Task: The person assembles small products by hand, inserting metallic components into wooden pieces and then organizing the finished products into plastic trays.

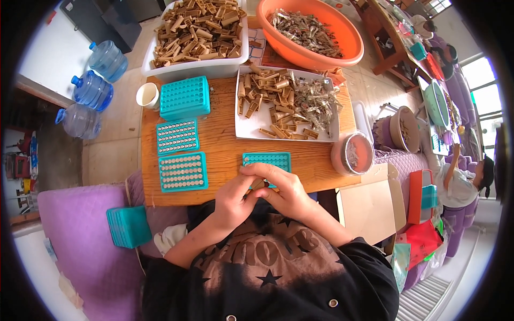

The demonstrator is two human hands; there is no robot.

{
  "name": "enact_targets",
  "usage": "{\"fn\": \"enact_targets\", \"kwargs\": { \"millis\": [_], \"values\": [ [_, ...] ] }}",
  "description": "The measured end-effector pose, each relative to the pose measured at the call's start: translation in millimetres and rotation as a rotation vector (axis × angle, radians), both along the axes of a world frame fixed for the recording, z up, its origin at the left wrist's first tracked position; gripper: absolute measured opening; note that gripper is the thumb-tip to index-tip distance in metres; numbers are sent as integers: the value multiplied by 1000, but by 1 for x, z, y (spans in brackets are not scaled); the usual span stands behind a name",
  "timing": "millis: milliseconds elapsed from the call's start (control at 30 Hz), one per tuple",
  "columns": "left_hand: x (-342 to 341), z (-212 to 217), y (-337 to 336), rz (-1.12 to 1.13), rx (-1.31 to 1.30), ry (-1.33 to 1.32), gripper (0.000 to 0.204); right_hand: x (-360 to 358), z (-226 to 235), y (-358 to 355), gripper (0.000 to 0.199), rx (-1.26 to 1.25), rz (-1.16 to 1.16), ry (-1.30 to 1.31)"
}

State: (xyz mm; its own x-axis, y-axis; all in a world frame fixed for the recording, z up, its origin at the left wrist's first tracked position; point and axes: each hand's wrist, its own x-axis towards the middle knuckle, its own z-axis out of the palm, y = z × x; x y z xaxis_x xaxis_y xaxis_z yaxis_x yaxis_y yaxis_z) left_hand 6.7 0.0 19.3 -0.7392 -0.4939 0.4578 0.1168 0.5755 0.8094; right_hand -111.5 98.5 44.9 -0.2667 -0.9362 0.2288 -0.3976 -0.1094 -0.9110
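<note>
My left hand (235,191) and my right hand (292,191) meet at the table's near edge, fingers closed and thumbs together. Something small and brownish shows between their fingertips, mostly covered, and its kind cannot be made out. Just beyond them lies a teal tray (278,160) with rows of small holes, partly hidden by my fingers. To its left, one teal tray (183,187) carries rows of round, dull metal-coloured pieces. Behind that, another teal tray (159,140) bears rows of small shiny-tipped pieces.
A shallow white box (246,131) holds tan plastic pieces and clear-and-metal parts. Behind are a white tub (147,69) and an orange basin (350,56), both heaped. Stacked teal trays (184,99), a white cup (147,95) and a round container (342,160) edge the table. A person (460,184) sits at right.
</note>
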Motion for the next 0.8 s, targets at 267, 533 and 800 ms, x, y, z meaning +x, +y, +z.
{"fn": "enact_targets", "kwargs": {
  "millis": [267,533,800],
  "values": [
    [0,-24,3,-33,316,-89,28,1,-11,-3,36,76,-107,-63],
    [-4,-17,-4,-536,1427,283,29,-20,-6,9,18,428,-109,-549],
    [3,-11,-15,-401,880,101,30,-12,-14,16,32,-139,-152,-182]
  ]
}}
